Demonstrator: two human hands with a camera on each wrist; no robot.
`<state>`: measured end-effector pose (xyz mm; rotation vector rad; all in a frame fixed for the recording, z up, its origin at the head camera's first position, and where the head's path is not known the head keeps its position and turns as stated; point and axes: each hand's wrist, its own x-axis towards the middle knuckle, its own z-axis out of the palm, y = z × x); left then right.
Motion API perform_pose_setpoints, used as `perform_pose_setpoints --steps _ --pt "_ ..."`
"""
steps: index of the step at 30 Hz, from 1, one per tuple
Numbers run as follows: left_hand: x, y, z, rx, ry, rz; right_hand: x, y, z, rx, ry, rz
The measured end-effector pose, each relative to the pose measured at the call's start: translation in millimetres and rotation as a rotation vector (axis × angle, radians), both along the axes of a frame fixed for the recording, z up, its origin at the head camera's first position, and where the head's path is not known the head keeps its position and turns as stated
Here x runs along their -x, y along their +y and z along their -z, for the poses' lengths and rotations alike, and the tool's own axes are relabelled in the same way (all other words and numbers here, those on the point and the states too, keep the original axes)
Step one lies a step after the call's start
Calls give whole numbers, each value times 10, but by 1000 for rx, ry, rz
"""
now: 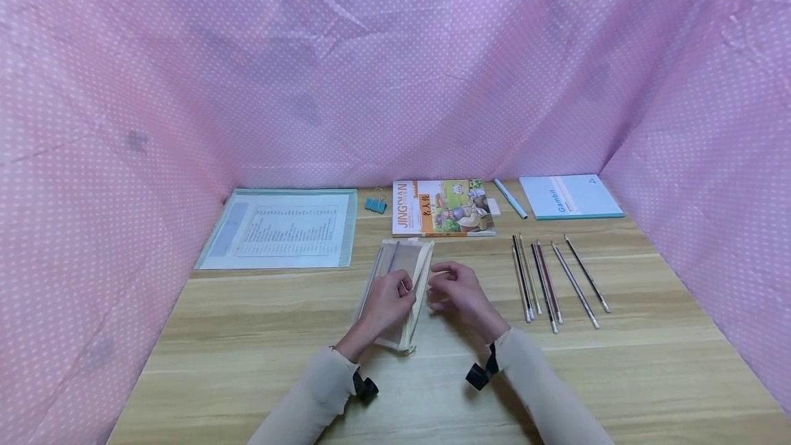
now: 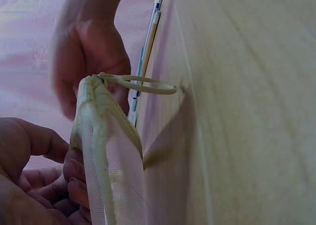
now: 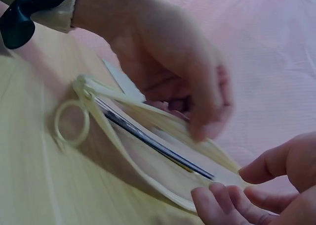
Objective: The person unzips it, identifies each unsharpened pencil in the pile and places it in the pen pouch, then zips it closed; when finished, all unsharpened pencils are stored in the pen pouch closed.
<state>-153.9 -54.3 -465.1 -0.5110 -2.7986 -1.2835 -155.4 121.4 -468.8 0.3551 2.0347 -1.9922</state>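
Note:
A pale mesh zip pouch (image 1: 406, 259) lies on the table in front of me, its long side open towards the right. My left hand (image 1: 386, 301) pinches the pouch's edge between thumb and curled fingers. Inside the opening, the right wrist view shows dark pencils (image 3: 158, 147) and a loop (image 3: 73, 123) at the pouch's near end. Just right of the opening is my right hand (image 1: 460, 292), thumb and fingers parted with nothing between them. Its fingertips are right at the pouch's rim in the right wrist view.
Several pencils (image 1: 548, 280) lie side by side at the right. Along the back are a printed sheet in a folder (image 1: 284, 232), a teal binder clip (image 1: 375, 205), a picture-covered book (image 1: 445, 208), a light blue pen (image 1: 510, 199) and a blue notebook (image 1: 571, 196). Pink dotted cloth (image 1: 371, 88) surrounds the table.

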Motion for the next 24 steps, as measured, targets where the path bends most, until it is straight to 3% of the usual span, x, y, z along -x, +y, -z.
perform_pose_setpoints --steps 8,13,18,24 --pt "-18 5 -28 -23 -2 -5 -92 540 -199 -146 71 13" --pt "-15 15 -27 -25 -1 -7 -87 1006 -282 -335 146 61" --pt "-7 15 -20 -25 13 -7 -61 1439 -253 -590 210 71" --pt "-14 6 -9 -22 31 -15 -39 1716 -151 -744 259 11"
